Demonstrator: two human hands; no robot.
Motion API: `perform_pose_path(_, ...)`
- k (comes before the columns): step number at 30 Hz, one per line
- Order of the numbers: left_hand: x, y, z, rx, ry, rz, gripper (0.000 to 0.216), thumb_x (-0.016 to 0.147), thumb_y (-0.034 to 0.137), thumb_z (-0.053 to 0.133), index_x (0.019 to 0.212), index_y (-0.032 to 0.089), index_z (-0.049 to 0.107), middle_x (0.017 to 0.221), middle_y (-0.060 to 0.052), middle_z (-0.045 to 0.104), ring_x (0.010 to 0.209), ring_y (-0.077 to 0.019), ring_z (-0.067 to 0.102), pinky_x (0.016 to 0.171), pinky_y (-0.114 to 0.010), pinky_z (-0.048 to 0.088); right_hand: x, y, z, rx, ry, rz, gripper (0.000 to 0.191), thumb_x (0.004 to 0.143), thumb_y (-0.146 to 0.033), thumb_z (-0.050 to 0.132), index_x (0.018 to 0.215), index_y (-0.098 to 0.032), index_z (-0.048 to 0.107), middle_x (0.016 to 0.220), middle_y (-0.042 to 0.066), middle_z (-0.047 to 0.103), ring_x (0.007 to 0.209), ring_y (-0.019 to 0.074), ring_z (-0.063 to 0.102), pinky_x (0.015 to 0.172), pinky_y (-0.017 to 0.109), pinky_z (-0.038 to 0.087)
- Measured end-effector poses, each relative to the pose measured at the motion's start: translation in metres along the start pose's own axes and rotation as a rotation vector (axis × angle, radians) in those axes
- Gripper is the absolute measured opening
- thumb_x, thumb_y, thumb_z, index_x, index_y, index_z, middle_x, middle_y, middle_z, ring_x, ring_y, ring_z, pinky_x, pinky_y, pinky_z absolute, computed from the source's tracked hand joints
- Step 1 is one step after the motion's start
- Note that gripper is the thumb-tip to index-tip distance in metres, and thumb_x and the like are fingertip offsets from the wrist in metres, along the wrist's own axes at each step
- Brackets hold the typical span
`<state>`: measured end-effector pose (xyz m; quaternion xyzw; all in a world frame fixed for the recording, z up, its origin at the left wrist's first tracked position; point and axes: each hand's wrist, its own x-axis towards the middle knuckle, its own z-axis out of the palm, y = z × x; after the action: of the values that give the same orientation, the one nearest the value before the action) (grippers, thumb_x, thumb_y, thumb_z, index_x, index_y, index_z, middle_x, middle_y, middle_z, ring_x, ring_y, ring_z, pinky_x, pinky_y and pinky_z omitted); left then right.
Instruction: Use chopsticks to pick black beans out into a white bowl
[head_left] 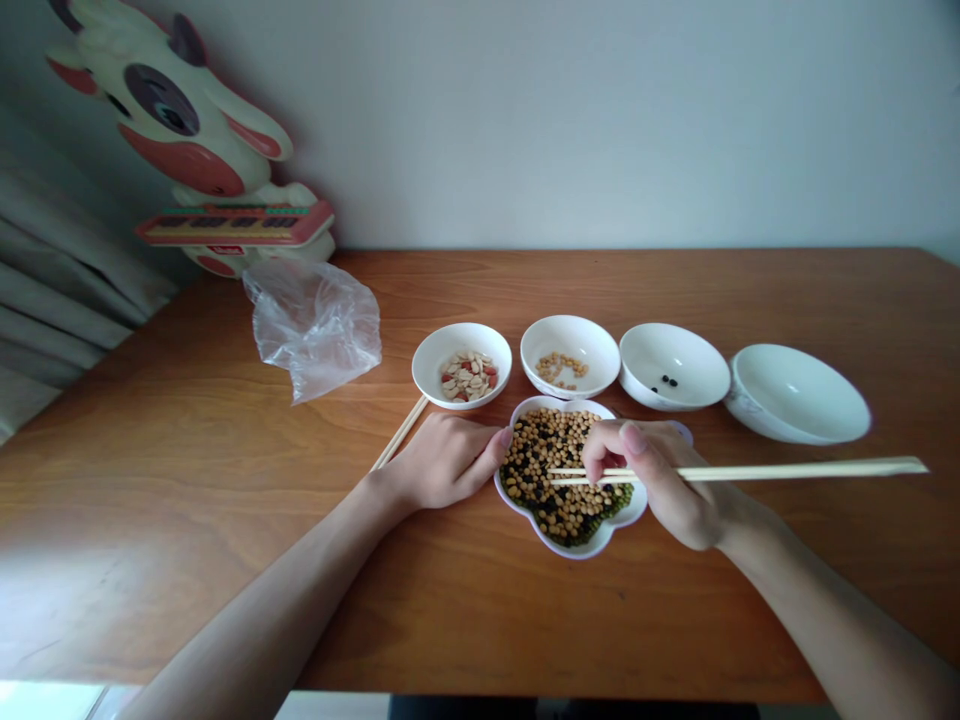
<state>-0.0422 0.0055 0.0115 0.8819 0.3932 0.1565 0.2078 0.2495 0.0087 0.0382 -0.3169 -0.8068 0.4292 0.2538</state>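
My left hand (450, 460) grips the left rim of a flower-shaped dish (600, 541), thumb on its edge and fingers curled, partly hidden. Yellow soybeans (551, 450), black beans and green mung beans lie mixed in this dish. A pair of light chopsticks (810, 468) is in my right hand (675, 490), closed around them above the dish. Their tips are over the beans, long ends pointing right; I cannot make out a bean between the tips.
Behind the dish stand white bowls in a row: one with pale flat seeds and red pieces (469, 378), one with soybeans (600, 355), one with a few black beans (694, 365), and an empty one (799, 390). Other chopsticks (401, 432), a plastic bag (319, 325) and a cow toy keyboard (232, 226) are left.
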Motion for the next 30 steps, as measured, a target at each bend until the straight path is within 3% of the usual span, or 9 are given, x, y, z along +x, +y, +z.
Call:
perform_pose_path(6,0.000,0.001,-0.001,-0.019,-0.004,-0.003,0.050,0.114,0.035,0.027,0.074,0.018,0.052,0.071,-0.002,0.064,0.062,-0.0142,0.053,0.066,-0.029,0.037,0.000,0.002,-0.001,0.051,0.040,0.028,0.068,0.112,-0.057,0.019,0.079,-0.020,0.065,0.074,0.003,0.064,0.069,0.0175,0.056,0.067,0.034,0.040)
perform_pose_path(9,0.001,0.001,0.000,-0.014,0.000,-0.010,0.050,0.114,0.035,0.028,0.073,0.019,0.051,0.070,-0.002,0.064,0.060,-0.0139,0.051,0.066,-0.030,0.036,-0.002,0.005,-0.005,0.124,0.131,0.006,0.075,0.110,-0.062,0.015,0.076,-0.021,0.067,0.071,0.004,0.064,0.067,0.0194,0.057,0.065,0.035,0.041)
perform_pose_path(11,0.001,0.001,0.001,-0.005,-0.004,-0.011,0.050,0.114,0.035,0.027,0.074,0.019,0.052,0.072,-0.002,0.064,0.061,-0.0143,0.052,0.067,-0.031,0.036,-0.003,0.005,-0.009,0.209,0.272,-0.032,0.078,0.108,-0.069,0.017,0.074,-0.022,0.069,0.071,0.006,0.065,0.067,0.0216,0.059,0.064,0.036,0.043)
perform_pose_path(14,0.000,0.000,0.001,0.003,-0.015,-0.008,0.050,0.114,0.035,0.026,0.074,0.019,0.052,0.074,-0.003,0.066,0.063,-0.0148,0.054,0.068,-0.032,0.036,0.000,0.004,-0.016,0.311,0.593,-0.136,0.078,0.104,-0.073,0.023,0.069,-0.024,0.072,0.068,0.007,0.065,0.068,0.0244,0.061,0.065,0.038,0.047)
perform_pose_path(16,0.000,0.000,0.001,0.004,-0.014,-0.008,0.050,0.114,0.035,0.027,0.075,0.019,0.053,0.075,-0.003,0.067,0.063,-0.0148,0.054,0.068,-0.032,0.036,0.005,0.007,-0.019,0.307,0.792,-0.215,0.076,0.105,-0.072,0.026,0.067,-0.025,0.073,0.065,0.007,0.064,0.069,0.0251,0.063,0.069,0.040,0.049)
perform_pose_path(18,0.000,0.000,0.001,0.006,-0.014,-0.011,0.050,0.114,0.034,0.027,0.075,0.019,0.054,0.074,-0.003,0.067,0.063,-0.0147,0.055,0.068,-0.032,0.036,0.010,0.013,-0.020,0.250,0.894,-0.221,0.074,0.105,-0.071,0.028,0.069,-0.026,0.073,0.067,0.006,0.065,0.068,0.0255,0.063,0.069,0.041,0.049)
perform_pose_path(23,0.000,0.001,0.000,0.001,-0.008,-0.015,0.051,0.113,0.034,0.028,0.073,0.019,0.055,0.073,-0.003,0.067,0.063,-0.0152,0.055,0.069,-0.032,0.037,0.010,0.026,-0.019,0.118,0.776,-0.061,0.073,0.100,-0.079,0.029,0.077,-0.025,0.073,0.069,0.009,0.064,0.072,0.0299,0.061,0.068,0.044,0.046)
perform_pose_path(30,0.000,0.002,-0.001,0.002,-0.011,-0.016,0.050,0.114,0.033,0.028,0.073,0.019,0.053,0.072,-0.002,0.065,0.062,-0.0146,0.054,0.068,-0.032,0.036,-0.001,0.009,-0.017,0.253,0.471,-0.065,0.075,0.105,-0.071,0.018,0.074,-0.024,0.068,0.072,0.007,0.063,0.071,0.0253,0.057,0.066,0.039,0.040)
